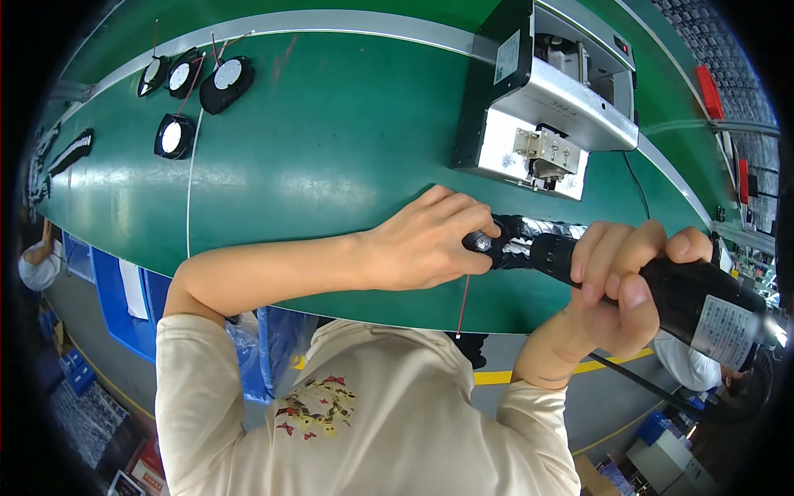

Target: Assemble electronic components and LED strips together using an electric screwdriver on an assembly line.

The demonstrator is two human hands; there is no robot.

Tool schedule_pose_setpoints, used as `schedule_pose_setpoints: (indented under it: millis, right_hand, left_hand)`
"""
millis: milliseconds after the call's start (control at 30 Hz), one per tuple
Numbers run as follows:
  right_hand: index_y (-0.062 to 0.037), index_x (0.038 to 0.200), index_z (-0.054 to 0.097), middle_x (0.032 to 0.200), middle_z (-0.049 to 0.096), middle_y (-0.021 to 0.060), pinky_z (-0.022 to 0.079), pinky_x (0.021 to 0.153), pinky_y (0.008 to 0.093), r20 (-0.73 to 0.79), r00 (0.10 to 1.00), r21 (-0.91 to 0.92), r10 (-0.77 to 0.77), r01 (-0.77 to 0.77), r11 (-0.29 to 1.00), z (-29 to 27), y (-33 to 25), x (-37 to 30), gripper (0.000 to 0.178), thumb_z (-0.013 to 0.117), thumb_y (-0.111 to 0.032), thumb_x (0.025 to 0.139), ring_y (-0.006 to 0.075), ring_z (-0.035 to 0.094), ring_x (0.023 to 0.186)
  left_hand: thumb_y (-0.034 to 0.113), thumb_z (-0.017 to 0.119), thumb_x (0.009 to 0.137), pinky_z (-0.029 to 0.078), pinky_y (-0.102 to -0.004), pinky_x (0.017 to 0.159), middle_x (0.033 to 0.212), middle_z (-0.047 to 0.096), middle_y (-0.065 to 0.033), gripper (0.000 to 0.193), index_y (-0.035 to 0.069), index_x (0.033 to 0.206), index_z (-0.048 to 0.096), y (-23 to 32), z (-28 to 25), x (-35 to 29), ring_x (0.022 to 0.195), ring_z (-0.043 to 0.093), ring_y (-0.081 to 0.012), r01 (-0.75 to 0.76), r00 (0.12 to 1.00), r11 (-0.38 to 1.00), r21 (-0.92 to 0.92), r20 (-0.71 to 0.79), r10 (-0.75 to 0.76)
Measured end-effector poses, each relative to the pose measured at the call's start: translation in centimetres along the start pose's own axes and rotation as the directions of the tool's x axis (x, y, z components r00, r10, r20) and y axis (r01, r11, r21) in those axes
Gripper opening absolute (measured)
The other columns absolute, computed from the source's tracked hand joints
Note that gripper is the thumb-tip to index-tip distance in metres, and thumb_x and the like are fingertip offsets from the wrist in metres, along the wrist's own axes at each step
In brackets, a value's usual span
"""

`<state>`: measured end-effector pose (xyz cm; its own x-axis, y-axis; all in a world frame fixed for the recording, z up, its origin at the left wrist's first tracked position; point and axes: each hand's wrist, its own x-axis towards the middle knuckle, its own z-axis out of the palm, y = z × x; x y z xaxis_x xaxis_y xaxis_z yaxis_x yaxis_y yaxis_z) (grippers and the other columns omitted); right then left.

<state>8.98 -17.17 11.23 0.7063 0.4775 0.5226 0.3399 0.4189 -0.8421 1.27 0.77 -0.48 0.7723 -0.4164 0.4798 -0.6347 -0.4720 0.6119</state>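
My right hand (624, 277) is wrapped round a black electric screwdriver (703, 310) with a pale label on its body. The tool lies nearly level, its bit end pointing left toward my left hand (434, 240). The fingers of that hand are closed on a small black part (506, 236) at the table's near side. A round silvery piece (482, 245) shows by the fingertips, and a thin red wire (465, 306) hangs below. Whether the bit touches the part I cannot tell. My left fingers hide much of it.
A metal bench machine (546, 107) stands just beyond my hands. Several black units with white discs (227, 74) and red wires lie far left, near a row of small black pieces (72, 153). A blue bin (112, 285) sits below the green table's (331, 149) left edge.
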Motion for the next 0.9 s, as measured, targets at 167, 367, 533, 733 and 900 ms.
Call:
schedule_pose_setpoints:
  millis: [167,367,533,733,900]
  right_hand:
    - [-0.0052,0.118,0.042,0.066,0.048,0.0048,0.041,0.048,0.0316,-0.188,0.982,-0.092,0.029,-0.047,0.995,1.6,1.2,-0.6,0.04,0.057,-0.004,0.082,0.0131,0.044,0.044]
    - [-0.0065,0.109,0.04,0.066,0.048,0.0038,0.042,0.047,0.0306,-0.068,0.997,-0.097,0.048,-0.055,0.994,1.1,1.6,-0.8,0.036,0.064,-0.002,0.082,0.0129,0.046,0.045]
    - [-0.0024,0.102,0.042,0.071,0.054,0.0078,0.05,0.061,0.0314,-0.07,0.995,-0.002,0.077,-0.077,0.997,1.7,1.3,-1.8,0.034,0.065,0.008,0.079,0.0168,0.056,0.06]
    - [-0.0068,0.117,0.043,0.065,0.048,0.0028,0.042,0.048,0.0307,-0.091,0.996,-0.048,-0.015,0.011,0.999,1.0,1.0,-1.5,0.042,0.065,-0.005,0.081,0.0122,0.045,0.046]
    - [-0.007,0.127,0.046,0.067,0.041,0.0018,0.038,0.05,0.0298,-0.012,0.979,-0.037,-0.203,0.203,0.979,-0.5,-0.8,3.0,0.044,0.054,-0.008,0.084,0.0105,0.038,0.048]
  left_hand:
    - [0.017,0.073,0.072,0.041,-0.0404,0.09,0.11,0.058,-0.006,0.014,0.016,0.086,0.071,0.1,-0.1,0.0,0.109,0.055,-0.0265,-0.008,1.0,1.0,0.011,-0.001,0.008]
    - [0.017,0.073,0.074,0.042,-0.0421,0.09,0.111,0.059,-0.0071,0.012,0.016,0.085,0.071,0.3,-0.2,0.3,0.111,0.056,-0.0283,-0.004,1.0,1.0,0.017,0.024,0.003]
    - [0.017,0.074,0.075,0.043,-0.044,0.092,0.112,0.059,-0.0081,0.01,0.015,0.085,0.071,0.3,-0.2,0.0,0.113,0.057,-0.0305,0.002,1.0,1.0,0.018,0.016,-0.003]
    - [0.017,0.073,0.073,0.041,-0.0417,0.092,0.114,0.058,-0.007,0.016,0.016,0.089,0.071,0.4,-0.1,0.2,0.112,0.055,-0.0276,-0.027,0.999,0.999,0.047,0.024,0.026]
    - [0.014,0.075,0.075,0.043,-0.0434,0.094,0.114,0.059,-0.0085,0.02,0.015,0.095,0.07,0.5,-0.2,0.1,0.115,0.057,-0.0302,-0.016,1.0,0.997,0.069,0.027,0.014]
